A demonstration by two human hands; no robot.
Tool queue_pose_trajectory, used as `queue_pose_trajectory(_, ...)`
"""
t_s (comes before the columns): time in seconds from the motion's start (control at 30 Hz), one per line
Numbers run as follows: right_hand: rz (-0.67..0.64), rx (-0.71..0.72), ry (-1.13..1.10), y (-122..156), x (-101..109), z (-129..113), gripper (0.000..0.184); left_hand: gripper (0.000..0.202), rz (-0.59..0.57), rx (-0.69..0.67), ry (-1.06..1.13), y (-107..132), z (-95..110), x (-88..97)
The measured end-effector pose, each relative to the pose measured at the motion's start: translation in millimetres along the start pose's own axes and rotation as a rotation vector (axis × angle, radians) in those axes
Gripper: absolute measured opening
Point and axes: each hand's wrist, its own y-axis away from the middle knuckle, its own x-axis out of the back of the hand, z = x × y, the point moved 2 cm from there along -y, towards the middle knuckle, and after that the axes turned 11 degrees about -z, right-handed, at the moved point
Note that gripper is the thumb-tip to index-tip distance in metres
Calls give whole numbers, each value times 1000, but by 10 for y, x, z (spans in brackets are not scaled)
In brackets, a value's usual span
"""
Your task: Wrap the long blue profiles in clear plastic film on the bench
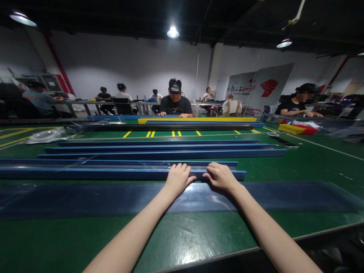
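Observation:
A long blue channel strip (pixel 119 174) with raised edges lies across the green table (pixel 199 231). My left hand (pixel 179 177) is closed over its near edge, fingers on top and thumb pointing right. A short way to the right, my right hand (pixel 220 176) grips the same strip near its right end, thumb pointing left. The fingertips of both hands are partly hidden behind the edge. On the near side, a flat, clear bluish sheet (pixel 113 199) runs across the table below my wrists.
Several more blue strips (pixel 170 153) lie beyond my hands, with a yellow strip (pixel 199 120) and black strip (pixel 167 127) farther back. A plastic-wrapped coil (pixel 45 135) is left; a phone (pixel 286 141) and yellow bin (pixel 291 129) are right. A co-worker (pixel 176 104) sits opposite.

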Motion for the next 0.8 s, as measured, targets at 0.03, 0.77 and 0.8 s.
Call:
queue_pose_trajectory(0.03,-6,8,5,-3,2,1,31,31,-1,-3,6,1,-3,-2)
queue_pose_trajectory(0.77,-53,-140,43,132,15,289,31,32,9,25,13,19,-73,16)
queue_pose_trajectory(0.8,-55,-146,42,128,17,280,30,31,6,25,16,19,-73,10)
